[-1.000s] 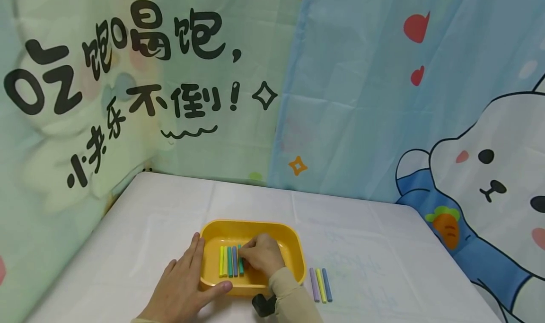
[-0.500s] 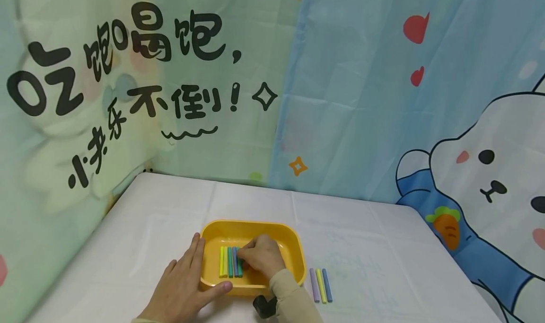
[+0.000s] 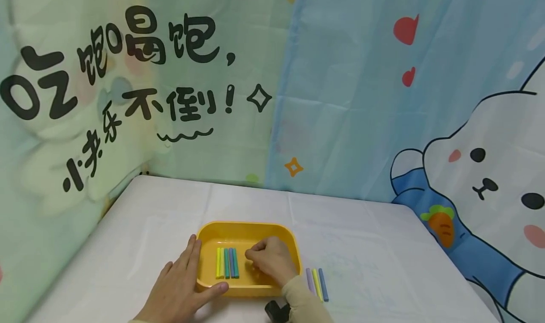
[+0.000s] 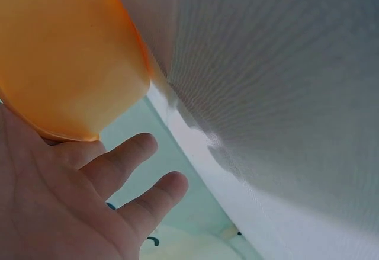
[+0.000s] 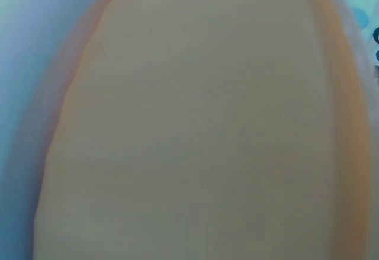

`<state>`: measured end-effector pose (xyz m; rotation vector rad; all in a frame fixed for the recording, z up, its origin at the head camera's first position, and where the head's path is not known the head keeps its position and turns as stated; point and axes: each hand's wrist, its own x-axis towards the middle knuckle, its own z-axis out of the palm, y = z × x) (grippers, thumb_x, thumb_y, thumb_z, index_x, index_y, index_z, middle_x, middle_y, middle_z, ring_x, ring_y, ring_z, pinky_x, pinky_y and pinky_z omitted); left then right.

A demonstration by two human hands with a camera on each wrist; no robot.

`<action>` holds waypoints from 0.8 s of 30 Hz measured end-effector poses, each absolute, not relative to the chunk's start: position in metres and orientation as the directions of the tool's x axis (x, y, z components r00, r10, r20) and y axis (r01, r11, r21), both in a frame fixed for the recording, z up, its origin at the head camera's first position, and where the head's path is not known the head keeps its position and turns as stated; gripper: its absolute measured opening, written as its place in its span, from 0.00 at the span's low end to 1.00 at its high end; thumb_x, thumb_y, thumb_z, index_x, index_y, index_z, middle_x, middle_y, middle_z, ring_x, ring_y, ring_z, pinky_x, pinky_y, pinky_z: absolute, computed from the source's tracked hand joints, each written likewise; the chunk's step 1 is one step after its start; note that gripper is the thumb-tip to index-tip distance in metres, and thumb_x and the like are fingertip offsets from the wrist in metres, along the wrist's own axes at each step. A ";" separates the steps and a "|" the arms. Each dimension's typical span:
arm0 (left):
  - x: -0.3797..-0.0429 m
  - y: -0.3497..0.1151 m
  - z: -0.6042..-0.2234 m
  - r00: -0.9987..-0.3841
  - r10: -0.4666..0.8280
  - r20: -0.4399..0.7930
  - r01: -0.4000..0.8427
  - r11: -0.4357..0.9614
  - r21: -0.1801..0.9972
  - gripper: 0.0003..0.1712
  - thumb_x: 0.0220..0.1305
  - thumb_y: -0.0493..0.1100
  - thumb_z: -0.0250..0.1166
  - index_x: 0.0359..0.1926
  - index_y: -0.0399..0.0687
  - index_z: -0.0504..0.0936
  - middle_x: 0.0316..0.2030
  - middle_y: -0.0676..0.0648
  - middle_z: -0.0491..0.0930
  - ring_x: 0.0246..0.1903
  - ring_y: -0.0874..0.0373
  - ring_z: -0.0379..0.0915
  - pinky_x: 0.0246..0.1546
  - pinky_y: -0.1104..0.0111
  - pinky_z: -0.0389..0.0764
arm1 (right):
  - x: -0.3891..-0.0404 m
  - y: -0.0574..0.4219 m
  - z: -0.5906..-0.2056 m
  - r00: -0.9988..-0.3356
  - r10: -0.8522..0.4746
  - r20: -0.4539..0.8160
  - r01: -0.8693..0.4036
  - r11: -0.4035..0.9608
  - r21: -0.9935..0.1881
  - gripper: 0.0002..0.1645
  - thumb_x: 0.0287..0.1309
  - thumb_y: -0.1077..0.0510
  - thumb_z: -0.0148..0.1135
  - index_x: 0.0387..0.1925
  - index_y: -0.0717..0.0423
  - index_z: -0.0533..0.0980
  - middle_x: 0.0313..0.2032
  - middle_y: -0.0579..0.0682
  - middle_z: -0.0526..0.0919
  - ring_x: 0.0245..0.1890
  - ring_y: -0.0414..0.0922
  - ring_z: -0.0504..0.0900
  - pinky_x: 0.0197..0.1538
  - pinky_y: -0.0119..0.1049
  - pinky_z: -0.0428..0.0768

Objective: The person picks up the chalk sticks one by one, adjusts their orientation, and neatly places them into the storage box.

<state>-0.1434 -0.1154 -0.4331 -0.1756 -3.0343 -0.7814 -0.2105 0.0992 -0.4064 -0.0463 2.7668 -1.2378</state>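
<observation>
A yellow tray point(image 3: 249, 291) stands on the white table. Inside its left half, several chalk sticks point(image 3: 227, 263) in yellow, green and violet-blue lie side by side. My left hand point(image 3: 176, 280) rests against the tray's left side with straight fingers, its thumb along the front rim. In the left wrist view, the fingers point(image 4: 127, 156) spread beneath the tray's wall point(image 4: 71, 58). My right hand point(image 3: 272, 259) hovers over the tray's right half, fingers curled and tips together, just right of the row. No stick shows in it.
Three more chalk sticks point(image 3: 316, 284), violet, yellow and blue, lie on the table right of the tray. A black device point(image 3: 277, 311) sits at the right wrist. A printed curtain point(image 3: 340, 100) stands behind the table point(image 3: 170, 195). Blurred beige cloth point(image 5: 189, 124) fills the right wrist view.
The right hand has let go of the green chalk stick at the row's right end and moved right. That stick now sits close beside the others. The left hand stays at the tray.
</observation>
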 end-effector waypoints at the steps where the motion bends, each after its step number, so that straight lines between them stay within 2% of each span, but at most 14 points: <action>1: -0.143 -0.116 -0.433 -0.994 0.108 0.032 0.110 0.870 0.481 0.73 0.54 0.88 0.48 0.81 0.39 0.40 0.80 0.39 0.45 0.72 0.41 0.58 0.66 0.36 0.60 | -0.209 0.101 -0.405 -0.994 -0.075 -0.080 0.010 0.669 -0.743 0.09 0.53 0.55 0.70 0.31 0.58 0.86 0.21 0.46 0.82 0.22 0.41 0.78 0.27 0.33 0.76; 6: -0.142 -0.116 -0.433 -0.992 0.113 0.053 0.124 0.870 0.477 0.73 0.55 0.87 0.49 0.80 0.38 0.41 0.80 0.39 0.45 0.71 0.40 0.59 0.65 0.36 0.62 | -0.202 0.110 -0.395 -0.995 -0.097 -0.035 -0.039 0.668 -0.744 0.10 0.54 0.55 0.69 0.34 0.58 0.85 0.27 0.47 0.84 0.26 0.41 0.79 0.32 0.36 0.79; 14: -0.142 -0.114 -0.432 -0.994 0.105 0.038 0.110 0.874 0.474 0.73 0.53 0.88 0.48 0.80 0.38 0.41 0.80 0.39 0.45 0.71 0.41 0.59 0.65 0.37 0.61 | -0.191 0.129 -0.382 -0.991 -0.134 0.013 -0.095 0.631 -0.770 0.12 0.59 0.53 0.68 0.38 0.57 0.85 0.29 0.47 0.86 0.27 0.43 0.84 0.32 0.37 0.81; 19: -0.143 -0.114 -0.432 -0.994 0.107 0.032 0.109 0.873 0.475 0.74 0.53 0.88 0.48 0.80 0.38 0.42 0.80 0.39 0.44 0.72 0.41 0.58 0.66 0.37 0.61 | -0.185 0.142 -0.373 -0.995 -0.086 0.057 -0.099 0.637 -0.764 0.13 0.59 0.52 0.69 0.41 0.56 0.85 0.31 0.45 0.85 0.28 0.42 0.82 0.33 0.37 0.80; 24: -0.143 -0.114 -0.433 -0.993 0.109 0.044 0.116 0.874 0.472 0.73 0.54 0.88 0.49 0.80 0.37 0.42 0.80 0.39 0.44 0.73 0.42 0.57 0.66 0.38 0.61 | -0.180 0.157 -0.367 -0.996 -0.013 0.087 -0.073 0.664 -0.744 0.10 0.58 0.51 0.70 0.39 0.52 0.86 0.31 0.42 0.84 0.29 0.40 0.80 0.35 0.36 0.80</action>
